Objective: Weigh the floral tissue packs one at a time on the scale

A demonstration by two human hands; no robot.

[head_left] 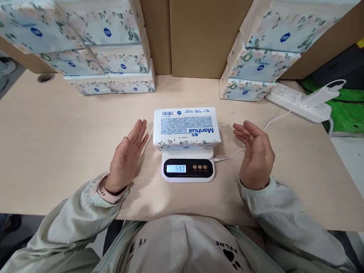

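A wrapped pack of tissues (pixel 186 128), printed "Manhua" upside down to me, lies flat on a white digital scale (pixel 166 155). The scale's lit display (pixel 176 168) appears to read 54.7, with three buttons beside it. My left hand (pixel 127 156) is held left of the pack, fingers stretched out and touching nothing. On the other side, my right hand (pixel 255 156) is apart from the pack too, its fingers extended and slightly curved with nothing in them. Most of the scale's weighing plate is hidden under the pack.
Stacked tissue packs stand at the back left (pixel 113 61) and back right (pixel 257 65) against a cardboard panel (pixel 204 37). A white power strip (pixel 301 102) lies at the right. A white cable (pixel 234 155) runs from the scale past my right hand.
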